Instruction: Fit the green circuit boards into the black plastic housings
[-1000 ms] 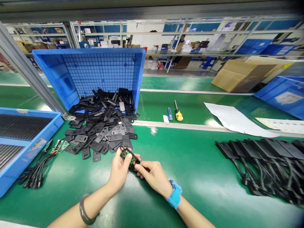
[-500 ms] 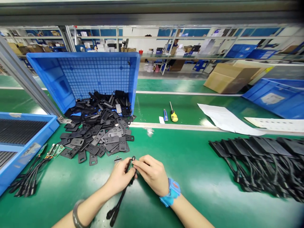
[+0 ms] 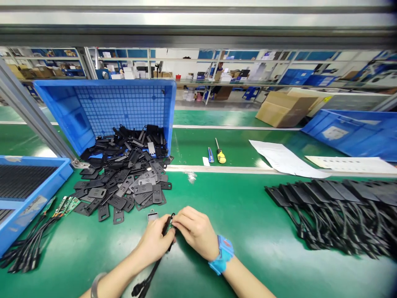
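My left hand and my right hand meet over the green bench and together grip a small green circuit board held on edge in a black shell. Its black cable trails down toward me between my forearms. A single black cover piece lies flat on the bench just beyond my left fingers. Behind it spreads a heap of black plastic covers spilling from a tipped blue crate.
Cabled circuit boards lie at the left beside a blue tray. Finished black cabled units are rowed at the right. A yellow-handled screwdriver, a blue knife, paper sheets and another blue crate lie farther back.
My hands turned the board from flat to on edge and drew slightly nearer; the cable now hangs toward me. The single cover appeared on the bench. The view tilted down.
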`<state>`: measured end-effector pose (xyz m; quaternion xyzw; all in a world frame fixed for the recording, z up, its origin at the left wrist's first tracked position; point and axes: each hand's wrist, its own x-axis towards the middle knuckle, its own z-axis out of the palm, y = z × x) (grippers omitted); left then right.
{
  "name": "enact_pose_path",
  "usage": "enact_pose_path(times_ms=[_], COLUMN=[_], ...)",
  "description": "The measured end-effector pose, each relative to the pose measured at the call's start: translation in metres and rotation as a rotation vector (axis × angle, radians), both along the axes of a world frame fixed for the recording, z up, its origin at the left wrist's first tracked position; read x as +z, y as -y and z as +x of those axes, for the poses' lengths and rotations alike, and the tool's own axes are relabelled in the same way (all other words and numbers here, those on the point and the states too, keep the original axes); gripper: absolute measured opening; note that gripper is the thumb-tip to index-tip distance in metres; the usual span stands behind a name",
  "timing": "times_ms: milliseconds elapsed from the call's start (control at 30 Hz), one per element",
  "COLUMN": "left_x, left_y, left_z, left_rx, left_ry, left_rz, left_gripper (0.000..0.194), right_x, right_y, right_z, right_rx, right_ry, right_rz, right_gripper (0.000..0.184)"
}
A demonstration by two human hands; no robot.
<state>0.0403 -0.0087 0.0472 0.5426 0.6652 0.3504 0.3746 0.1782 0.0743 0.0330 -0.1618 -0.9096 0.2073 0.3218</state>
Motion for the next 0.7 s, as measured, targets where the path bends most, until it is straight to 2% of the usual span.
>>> enact_pose_path(times_ms=[100, 200, 233, 300, 367, 467, 567, 633, 700], left_x=[-0.003, -0.004, -0.003, 0.001, 0.006, 0.006, -0.005, -0.014, -0.021], left_y=[-0.001, -0.002, -0.002, -0.001, 0.003, 0.01, 0.015, 0.016, 0.014], left_z=[-0.004, -0.01, -0.011, -0.011, -0.007, -0.001, 0.003, 0.002, -0.002], left_rx=[-0.001, 0.105, 0.144, 0.166, 0.096, -0.053, -0.178, -0.228, -0.254], left_ry=[0.057, 0.264, 0.355, 0.53, 0.661, 0.775, 0.872, 0.867, 0.788], left_rz=[-0.005, -0.031, -0.044, -0.078, -0.114, -0.149, -0.208, -0.287, -0.339], left_gripper=[0.009, 0.021, 0.03, 0.045, 0.051, 0.048, 0.045, 0.041, 0.036], right_x=[0.005, 0.006, 0.005, 0.002, -0.003, -0.007, -0.007, -0.007, -0.008], right_y=[-0.002, -0.026, -0.04, -0.072, -0.102, -0.129, -0.127, -0.116, -0.106], right_z=[-0.003, -0.006, -0.006, -0.007, -0.009, -0.018, -0.035, -0.05, -0.062], right_rx=[0.015, 0.047, -0.002, -0.195, -0.352, -0.431, -0.39, -0.273, -0.146], right_ry=[0.114, 0.172, 0.194, 0.251, 0.289, 0.323, 0.348, 0.361, 0.378], right_rz=[0.048, -0.079, -0.1, -0.065, -0.013, 0.031, 0.072, 0.092, 0.107], right_gripper=[0.016, 0.013, 0.013, 0.015, 0.016, 0.02, 0.018, 0.008, 0.016])
